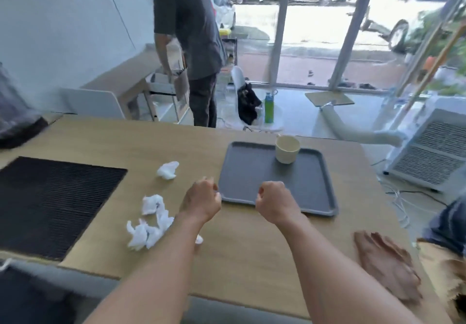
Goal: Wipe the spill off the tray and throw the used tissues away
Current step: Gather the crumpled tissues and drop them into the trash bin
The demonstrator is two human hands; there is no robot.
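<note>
A dark grey tray (252, 172) lies on the wooden table (100, 142), with a cream cup (287, 149) standing near its far edge. No spill is visible on the tray. My left hand (201, 200) hovers just left of the tray's near corner, fingers curled, holding nothing. My right hand (274, 201) is over the tray's near edge, also curled into an empty fist. Crumpled white tissues lie on the table: one ball (167, 169) farther out, a larger heap (148, 222) beside my left forearm.
A black ribbed mat (50, 205) covers the table's left part. A brown crumpled paper bag (388, 268) lies at the near right. A person (191, 33) stands beyond the table by shelving. A white appliance (433, 152) stands on the floor to the right.
</note>
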